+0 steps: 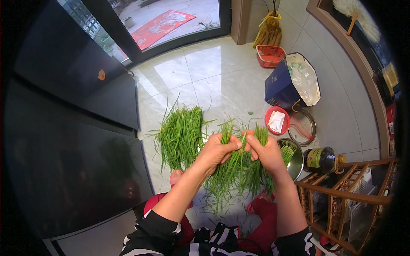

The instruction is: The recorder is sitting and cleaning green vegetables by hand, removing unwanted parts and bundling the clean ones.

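Note:
My left hand is closed around a small bunch of green chives, stem ends pointing up. Between its thumb and fingers a few pale stems reach across toward the other hand. A thicker bunch of chives stands in my right hand, its leaves hanging below the fist. The thumb and index finger of that hand are near the stems in the middle. Under both hands, loose chive leaves lie scattered on the floor. A large heap of chives rests to the left, by my foot.
At right stand a steel bowl holding chives, a red bowl with white paper, a round metal tray and a dark bottle. Behind them are a blue paper bag and a red basket. A wooden rack flanks my right arm.

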Motion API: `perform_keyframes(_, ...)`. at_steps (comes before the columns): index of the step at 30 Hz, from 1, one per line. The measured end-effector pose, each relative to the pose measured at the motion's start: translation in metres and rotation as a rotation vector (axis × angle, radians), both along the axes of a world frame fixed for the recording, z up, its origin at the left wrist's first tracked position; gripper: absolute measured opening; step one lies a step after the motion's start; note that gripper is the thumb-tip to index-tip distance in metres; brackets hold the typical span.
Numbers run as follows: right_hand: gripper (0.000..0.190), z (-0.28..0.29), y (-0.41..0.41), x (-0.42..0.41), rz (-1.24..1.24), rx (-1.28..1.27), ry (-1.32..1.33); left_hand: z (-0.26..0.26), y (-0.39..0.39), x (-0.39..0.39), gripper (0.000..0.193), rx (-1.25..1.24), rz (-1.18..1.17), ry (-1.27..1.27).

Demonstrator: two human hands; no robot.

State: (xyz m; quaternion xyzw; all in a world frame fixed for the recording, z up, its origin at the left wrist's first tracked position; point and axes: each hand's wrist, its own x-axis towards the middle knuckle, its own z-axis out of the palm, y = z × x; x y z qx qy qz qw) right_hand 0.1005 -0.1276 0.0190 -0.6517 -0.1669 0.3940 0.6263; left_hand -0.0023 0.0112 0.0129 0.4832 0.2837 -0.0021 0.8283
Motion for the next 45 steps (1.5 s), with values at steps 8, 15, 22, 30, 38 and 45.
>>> perform_keyframes(8, 0.025, 0.006, -0.005, 0.006, -0.158, -0.062, -0.011, -0.004, -0.004, -0.004, 0.022, -0.109, -0.187, 0.014)
perform_keyframes(15, 0.022, 0.015, -0.028, 0.037, -0.554, 0.216, 0.046, -0.016, 0.029, -0.011, 0.014, 0.199, -0.138, 0.033)
perform_keyframes(22, 0.024, 0.016, -0.036, 0.042, -0.657, 0.313, 0.046, -0.020, 0.067, -0.020, 0.010, 0.286, 0.248, 0.193)
perform_keyframes(30, 0.024, 0.005, -0.031, 0.036, -0.564, 0.422, 0.183, 0.001, 0.008, -0.002, 0.013, 0.535, 0.205, -0.138)
perform_keyframes(38, 0.027, 0.006, -0.005, 0.008, -0.471, 0.328, 0.160, 0.000, -0.051, 0.006, 0.019, 0.892, -0.004, -0.303)
perform_keyframes(45, 0.027, 0.001, 0.004, -0.001, -0.466, 0.303, 0.146, -0.001, -0.053, 0.001, 0.020, 0.988, -0.048, -0.290)
